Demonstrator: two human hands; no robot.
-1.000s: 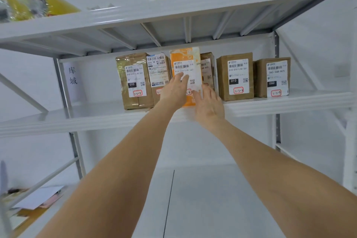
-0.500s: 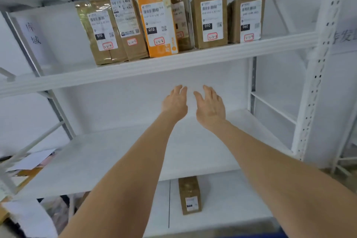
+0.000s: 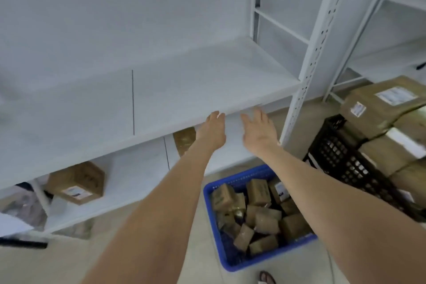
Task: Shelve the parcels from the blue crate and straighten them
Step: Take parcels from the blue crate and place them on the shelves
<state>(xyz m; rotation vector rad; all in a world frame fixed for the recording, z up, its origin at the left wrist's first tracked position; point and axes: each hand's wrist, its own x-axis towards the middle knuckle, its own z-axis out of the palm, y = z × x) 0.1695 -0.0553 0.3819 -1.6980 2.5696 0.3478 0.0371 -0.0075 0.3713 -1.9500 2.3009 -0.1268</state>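
Apparently left hand and right hand both hover open.

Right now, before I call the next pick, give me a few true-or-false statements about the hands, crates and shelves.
1. Both hands are empty. True: the left hand and right hand are open, holding nothing.
2. The blue crate is empty. False: brown parcels lie in it.
3. The black crate holds larger parcels. True.
4. The lower shelf holds nothing. False: a brown box sits on it.
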